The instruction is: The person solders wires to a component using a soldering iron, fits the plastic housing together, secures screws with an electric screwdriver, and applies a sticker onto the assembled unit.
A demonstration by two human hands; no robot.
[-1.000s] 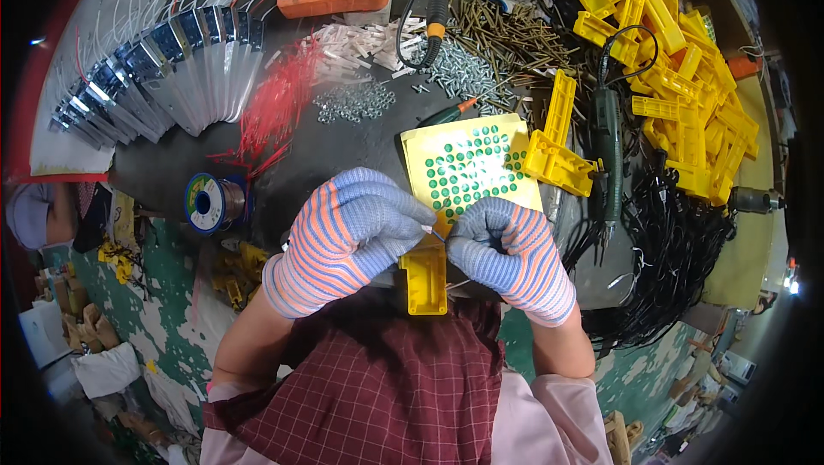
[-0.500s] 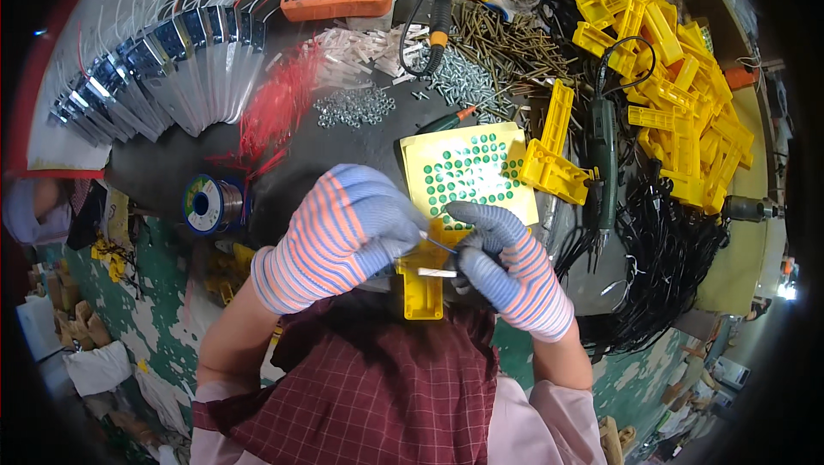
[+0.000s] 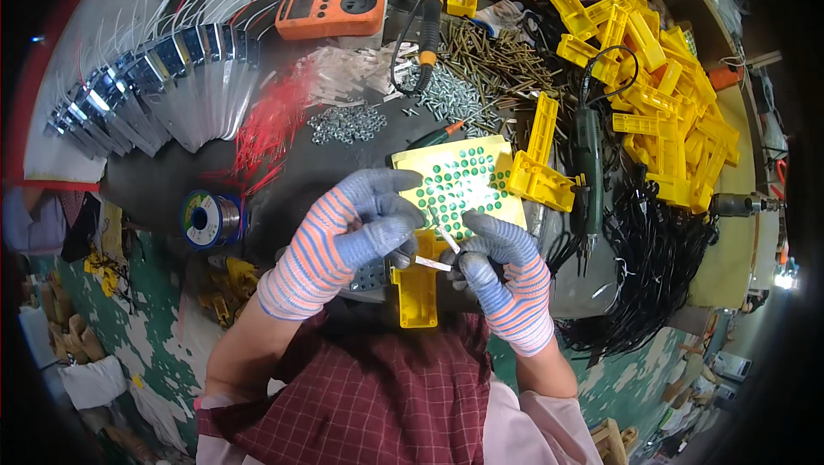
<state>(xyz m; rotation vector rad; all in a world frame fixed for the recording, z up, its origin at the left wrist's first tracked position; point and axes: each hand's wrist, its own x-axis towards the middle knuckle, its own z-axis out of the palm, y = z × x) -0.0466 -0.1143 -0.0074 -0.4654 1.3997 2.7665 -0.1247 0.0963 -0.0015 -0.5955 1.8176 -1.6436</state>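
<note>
Centrally, white strips [image 3: 433,264]: two slim pieces in the gap between the hands, forming a narrow V whose ends meet at the right; the near one runs left to right, the far one slants away to the far left.
Right hand [image 3: 506,272]: nearer to where the strips meet, thumb and finger narrowed in a pinch on those right ends.
Left hand [image 3: 348,238]: fingers partly spread, index reaching rightward; its lower fingertips sit just beside the near strip's left end, though whether they touch it or hold anything cannot be told.
Yellow case [image 3: 418,300]: below and on the near side of the strips, at the bench's near edge, long axis running near to far; its far part is partly hidden.
Perforated plate [image 3: 370,274]: grey, just left of the case, partly under the left hand.
Dotted card [image 3: 410,159]: yellow with green dots, on the bench [image 3: 318,169] just beyond the hands.
Power screwdriver [image 3: 586,173]: right of the card, tip toward the near side.
Black cables [image 3: 652,285]: heaped well to the right of the right hand.
</note>
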